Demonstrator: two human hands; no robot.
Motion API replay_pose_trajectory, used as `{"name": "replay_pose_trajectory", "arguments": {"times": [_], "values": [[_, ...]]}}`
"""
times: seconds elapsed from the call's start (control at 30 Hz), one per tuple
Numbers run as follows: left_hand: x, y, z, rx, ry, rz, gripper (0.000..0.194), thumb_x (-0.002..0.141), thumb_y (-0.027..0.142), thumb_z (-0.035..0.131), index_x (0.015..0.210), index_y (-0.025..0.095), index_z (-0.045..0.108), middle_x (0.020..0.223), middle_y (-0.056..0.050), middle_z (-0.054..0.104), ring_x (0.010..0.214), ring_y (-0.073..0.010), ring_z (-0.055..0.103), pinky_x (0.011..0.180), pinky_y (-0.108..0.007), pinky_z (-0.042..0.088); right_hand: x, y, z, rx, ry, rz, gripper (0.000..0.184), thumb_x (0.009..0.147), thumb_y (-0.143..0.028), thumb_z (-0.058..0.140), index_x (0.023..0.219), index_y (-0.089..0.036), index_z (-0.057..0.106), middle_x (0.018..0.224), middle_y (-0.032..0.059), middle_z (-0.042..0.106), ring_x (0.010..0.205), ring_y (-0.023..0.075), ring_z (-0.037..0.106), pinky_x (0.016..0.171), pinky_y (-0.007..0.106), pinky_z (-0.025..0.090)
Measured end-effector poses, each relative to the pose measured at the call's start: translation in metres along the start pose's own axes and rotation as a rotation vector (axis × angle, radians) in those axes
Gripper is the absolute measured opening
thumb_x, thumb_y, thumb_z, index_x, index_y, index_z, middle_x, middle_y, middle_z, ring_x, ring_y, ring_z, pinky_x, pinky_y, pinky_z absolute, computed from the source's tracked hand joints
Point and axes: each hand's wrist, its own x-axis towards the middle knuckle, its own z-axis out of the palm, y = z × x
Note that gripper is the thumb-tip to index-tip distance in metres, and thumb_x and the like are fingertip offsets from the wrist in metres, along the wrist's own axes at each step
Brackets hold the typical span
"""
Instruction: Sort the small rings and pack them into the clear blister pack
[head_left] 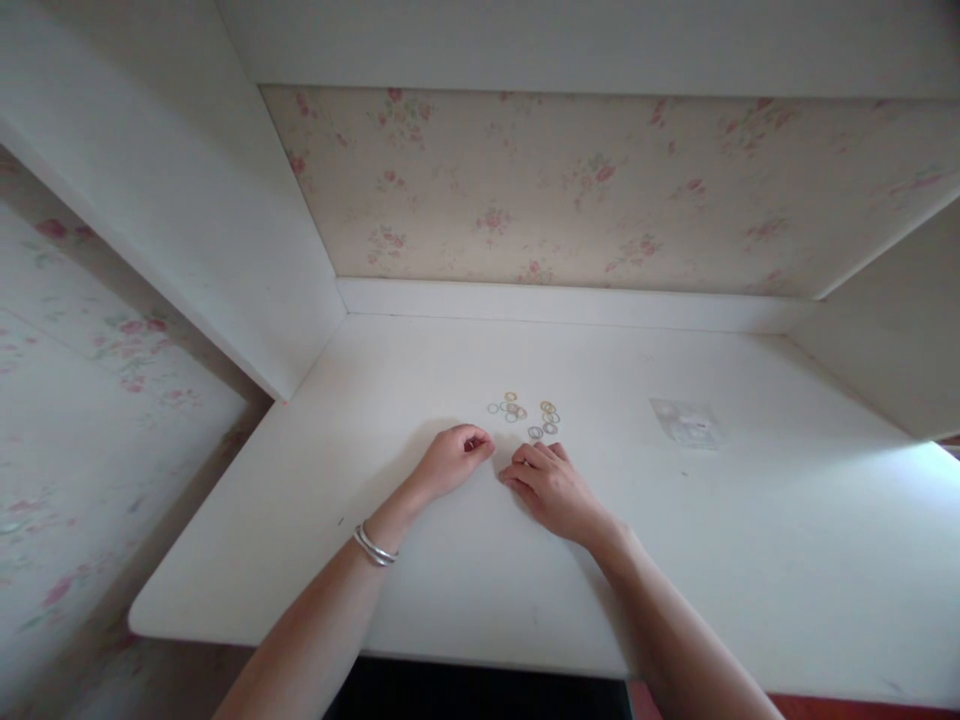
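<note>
several rings just beyond left hand and right hand, both grips unclear

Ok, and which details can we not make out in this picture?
All in the head view:
Left hand: whether it pinches anything; its own fingers hide this.
Right hand: whether it holds anything; curled fingers cover this.
Thin rings: exact number; too small, overlapping.
Clear plastic packet: its contents; blurred.
Left forearm: elbow end; cut off by bottom edge.
</note>
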Motion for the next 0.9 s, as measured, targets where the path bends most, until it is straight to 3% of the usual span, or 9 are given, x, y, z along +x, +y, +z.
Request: {"name": "replay_pose_trajectory", "arguments": {"times": [0.9], "values": [[0.0017,-0.0021,0.0007,0.055,-0.022,0.025,0.021,0.082,0.033,0.051,0.085,0.018,0.066,0.086,-0.002,0.069,0.079,-0.0146,0.061,0.073,-0.024,0.044,-0.0001,0.0017,0.0014,0.092,0.07,-0.005,0.017,0.087,-0.022,0.052,0.085,-0.025,0.069,0.086,0.002,0.058,0.082,0.0148,0.051,0.078,0.031,0.032]]}}
